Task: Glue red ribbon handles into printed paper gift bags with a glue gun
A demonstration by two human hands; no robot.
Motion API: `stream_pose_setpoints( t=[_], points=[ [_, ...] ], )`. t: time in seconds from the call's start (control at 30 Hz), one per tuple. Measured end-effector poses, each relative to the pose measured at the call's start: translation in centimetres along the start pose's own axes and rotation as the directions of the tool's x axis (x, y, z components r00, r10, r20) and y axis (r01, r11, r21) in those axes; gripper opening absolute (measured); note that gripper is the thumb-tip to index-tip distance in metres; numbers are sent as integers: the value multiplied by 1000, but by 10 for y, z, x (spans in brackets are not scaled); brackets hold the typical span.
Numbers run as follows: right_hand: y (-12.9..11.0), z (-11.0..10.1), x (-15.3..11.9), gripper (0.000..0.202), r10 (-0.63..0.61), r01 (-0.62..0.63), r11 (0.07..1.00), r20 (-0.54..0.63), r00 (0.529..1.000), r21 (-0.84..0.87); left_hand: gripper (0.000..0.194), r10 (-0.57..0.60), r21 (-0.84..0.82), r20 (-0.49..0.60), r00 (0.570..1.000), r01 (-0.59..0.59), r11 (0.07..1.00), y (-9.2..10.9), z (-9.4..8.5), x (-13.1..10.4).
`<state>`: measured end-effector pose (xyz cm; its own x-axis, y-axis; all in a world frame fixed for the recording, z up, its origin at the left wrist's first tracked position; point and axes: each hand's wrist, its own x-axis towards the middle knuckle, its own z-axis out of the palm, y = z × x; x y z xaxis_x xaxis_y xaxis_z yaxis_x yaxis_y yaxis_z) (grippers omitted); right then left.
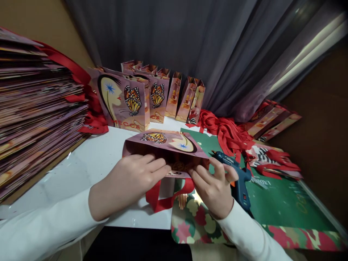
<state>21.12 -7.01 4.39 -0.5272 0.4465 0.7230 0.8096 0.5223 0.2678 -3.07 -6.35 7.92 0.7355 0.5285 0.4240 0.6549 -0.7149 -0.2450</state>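
A printed paper bag [163,143], with a butterfly and a stylised head on its upper side, lies on the table with its mouth towards me. My left hand [133,181] has its fingers curled over the lower rim at the mouth, gripping the bag. At the right part of that rim my right hand [213,185] pinches the edge, its index finger raised. A red ribbon handle [163,204] loops down from the lower rim between the hands. Fingertips inside the mouth are partly hidden. A blue glue gun [240,181] lies just beyond my right hand.
Finished-looking bags [122,103] stand along the back by a grey curtain [174,36]. A tall stack of flat bags [35,108] rises at left. Red ribbons [223,130] heap at the back right, near more bags [272,121]. A green sheet [285,203] covers the right side.
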Motion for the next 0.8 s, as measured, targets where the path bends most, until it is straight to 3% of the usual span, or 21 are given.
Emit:
stream_pose_setpoints(
  t=[0.2, 0.43, 0.67, 0.8],
  points=[
    [9, -1, -1, 30, -27, 27, 1000, 45, 999, 12, 35, 178, 42, -106, 978, -174, 984, -20, -3, -10],
    [6, -5, -5, 25, 17, -16, 1000, -48, 999, 22, 35, 210, -3, -209, 955, -215, 977, -23, -2, -18],
    [18, -2, -8, 26, 5, -5, 1000, 27, 1000, 7, 35, 279, -4, -67, 958, -279, 960, -33, -6, -11],
    [17, -3, -11, 33, -33, 30, 999, 89, 995, 43, 33, 249, -14, -157, 956, -254, 967, -32, -1, -13]
  ],
)
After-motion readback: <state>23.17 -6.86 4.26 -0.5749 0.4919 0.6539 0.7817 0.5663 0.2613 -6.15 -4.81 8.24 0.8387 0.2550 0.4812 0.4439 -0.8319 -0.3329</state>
